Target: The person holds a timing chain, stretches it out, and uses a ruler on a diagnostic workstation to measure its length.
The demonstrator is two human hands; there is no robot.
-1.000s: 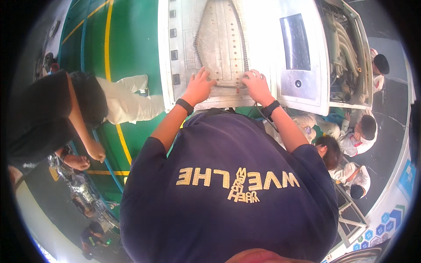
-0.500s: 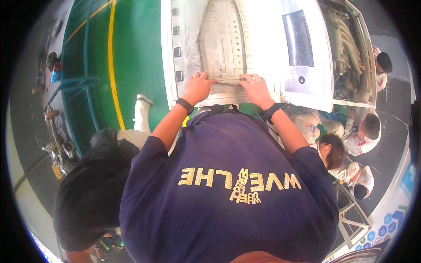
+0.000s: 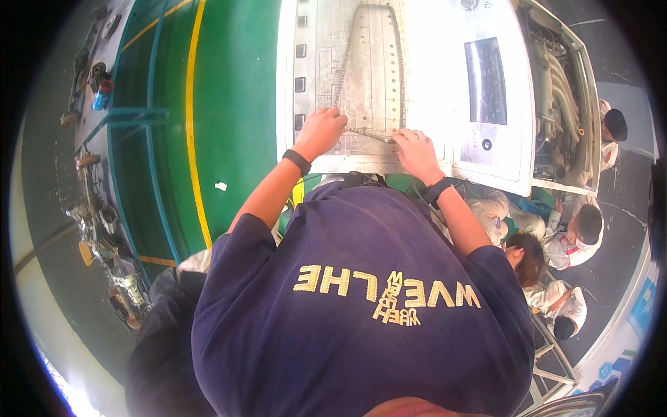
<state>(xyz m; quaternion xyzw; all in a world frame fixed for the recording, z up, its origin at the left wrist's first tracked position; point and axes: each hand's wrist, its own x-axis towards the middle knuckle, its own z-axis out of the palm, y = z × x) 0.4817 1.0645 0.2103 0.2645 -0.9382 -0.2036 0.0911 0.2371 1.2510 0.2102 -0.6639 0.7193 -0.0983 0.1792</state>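
A long thin chain, dark and bent into a narrow loop, lies on a silvery metal panel printed with line drawings. Its far end curves round at the top, and the near end runs at a slant between my hands. My left hand is closed on the loop's near left corner, fingers curled. At the near right corner, my right hand pinches the chain with thumb and fingertips. Small round studs or holes dot the panel inside the loop.
Right of the panel is a white cabinet face with a dark screen and a round knob. Beyond it sits an open frame with pipes. Several people in white crouch at right. A person in black is close on my left.
The view has shifted, bringing the loop's far end into sight. My left hand has moved farther away along the panel, and the chain's near stretch now slants. The person at left has shifted.
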